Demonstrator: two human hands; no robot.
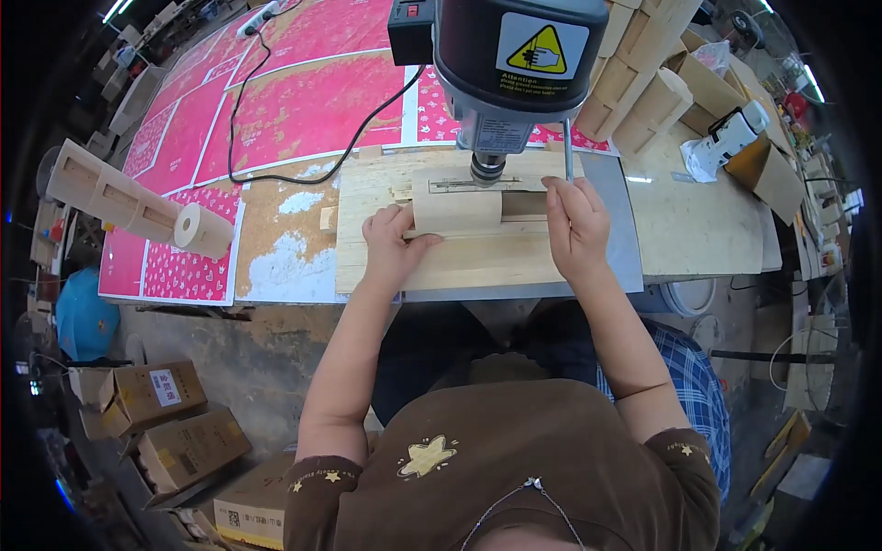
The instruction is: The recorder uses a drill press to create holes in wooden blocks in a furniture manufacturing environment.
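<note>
A dark drill press (514,69) stands over the bench, its metal chuck (488,168) pointing down at a pale, rounded wooden piece (455,213). The piece lies on its side on a light wooden board (469,257) and has a recessed opening toward its right end. My left hand (390,241) grips the left end of this piece, thumb along the near side. With bent fingers, my right hand (579,225) holds the lower end of the drill press's metal lever (568,147), just right of the piece. The drill tip's contact with the wood cannot be made out.
At left, slotted wooden cylinders (115,195) lie on a pink patterned sheet (303,115). A black cable (322,176) loops across it. More wooden cylinders (652,110) stand at the back right, near a white bottle (735,129) and cardboard. Cardboard boxes (188,441) sit on the floor at left.
</note>
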